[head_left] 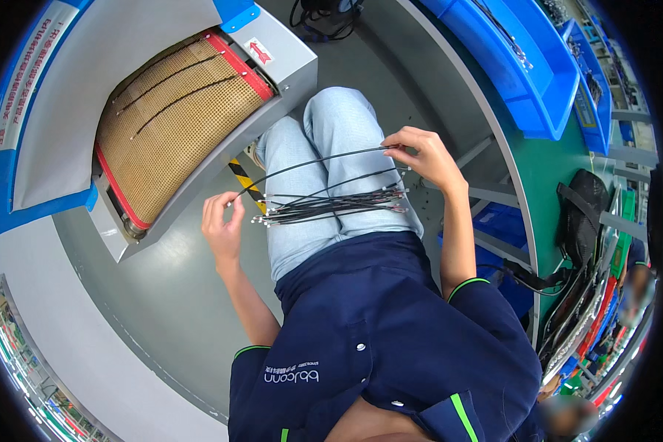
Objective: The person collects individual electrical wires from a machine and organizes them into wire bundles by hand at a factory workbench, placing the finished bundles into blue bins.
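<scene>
A thin black cable (313, 160) is stretched in a slight arc above my lap. My left hand (223, 222) pinches its lower left end between thumb and fingers, while my right hand (425, 160) grips the other end, higher up. Beneath it, a loose bundle of similar black cables (331, 209) with small metallic ends lies across my thighs. One cable rests at a slant over that bundle.
At the left stands a machine with a tan mesh conveyor belt (191, 96) edged in red; several black cables lie on it. Right of me is a green worktable (545, 166) carrying blue bins (527, 81). A black bag (583, 214) sits by the table's edge.
</scene>
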`<state>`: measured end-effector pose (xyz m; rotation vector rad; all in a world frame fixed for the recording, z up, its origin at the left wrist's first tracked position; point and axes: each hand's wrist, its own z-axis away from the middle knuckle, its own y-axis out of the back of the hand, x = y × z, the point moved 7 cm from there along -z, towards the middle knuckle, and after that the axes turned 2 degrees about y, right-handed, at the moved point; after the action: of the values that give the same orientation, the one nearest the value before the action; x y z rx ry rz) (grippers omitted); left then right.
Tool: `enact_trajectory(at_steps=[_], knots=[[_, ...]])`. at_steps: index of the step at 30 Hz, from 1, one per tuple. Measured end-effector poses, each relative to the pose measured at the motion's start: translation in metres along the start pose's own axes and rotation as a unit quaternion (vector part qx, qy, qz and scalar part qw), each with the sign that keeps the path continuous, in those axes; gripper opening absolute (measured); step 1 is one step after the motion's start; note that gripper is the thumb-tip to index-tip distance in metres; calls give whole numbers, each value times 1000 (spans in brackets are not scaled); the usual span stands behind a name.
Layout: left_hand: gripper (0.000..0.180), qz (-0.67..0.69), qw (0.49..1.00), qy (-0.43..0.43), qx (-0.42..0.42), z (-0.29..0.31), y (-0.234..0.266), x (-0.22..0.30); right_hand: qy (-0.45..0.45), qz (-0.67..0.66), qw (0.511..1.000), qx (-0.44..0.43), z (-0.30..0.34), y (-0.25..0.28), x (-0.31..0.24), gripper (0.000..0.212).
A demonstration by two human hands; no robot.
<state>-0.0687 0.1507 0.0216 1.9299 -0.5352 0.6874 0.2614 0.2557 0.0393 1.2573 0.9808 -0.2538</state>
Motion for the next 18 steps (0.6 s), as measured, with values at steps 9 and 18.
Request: enact_trajectory(at_steps=[9, 18], knots=[[13, 11, 1000, 17, 4, 0, 5, -8, 135, 39, 983, 120, 2, 10, -20, 12], [13, 4, 1000, 13, 11, 3, 11, -11, 113, 12, 987, 113, 2, 2, -13, 9]])
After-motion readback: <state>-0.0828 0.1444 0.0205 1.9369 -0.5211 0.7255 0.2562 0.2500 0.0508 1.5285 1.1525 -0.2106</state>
